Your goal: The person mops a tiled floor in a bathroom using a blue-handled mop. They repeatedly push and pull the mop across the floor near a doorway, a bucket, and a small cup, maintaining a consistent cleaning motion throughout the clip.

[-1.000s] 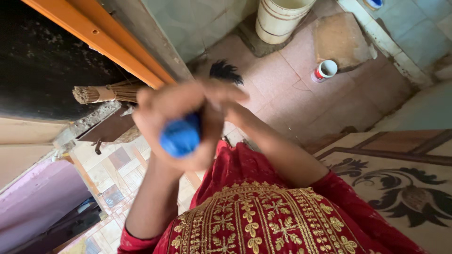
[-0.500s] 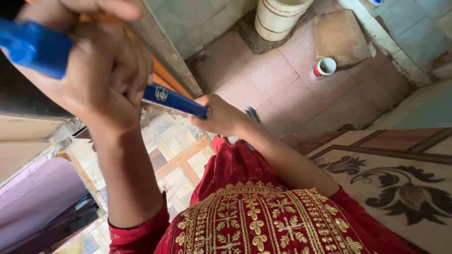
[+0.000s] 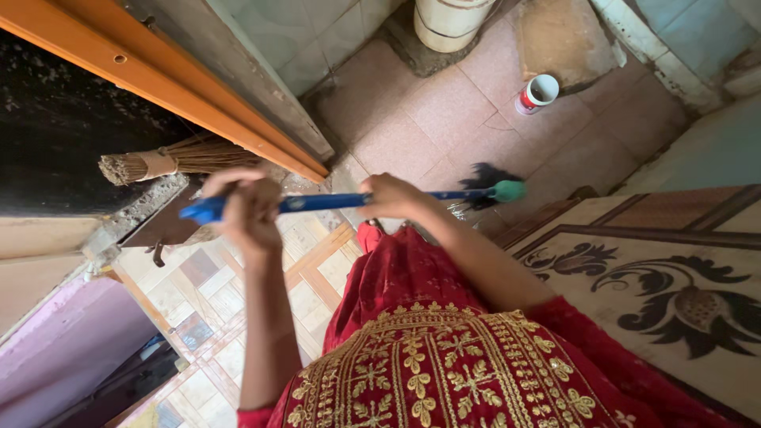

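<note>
I hold a blue broom handle in both hands, level across my front. My left hand has its fingers closed round the handle near its left end, and a short blue stub sticks out past my knuckles. My right hand grips the handle further right, fingers wrapped tight. Beyond that hand the handle runs on to a green collar, where the dark bristles sit low over the pink floor tiles.

On the left, a straw broom lies at the foot of an orange door frame, just beyond my left hand. Far right, a small red and white cup lies on its side on the tiles, well apart from the bristles. A pale bucket stands at the far edge. To my right lies a patterned rug. My red embroidered dress fills the near part of the view.
</note>
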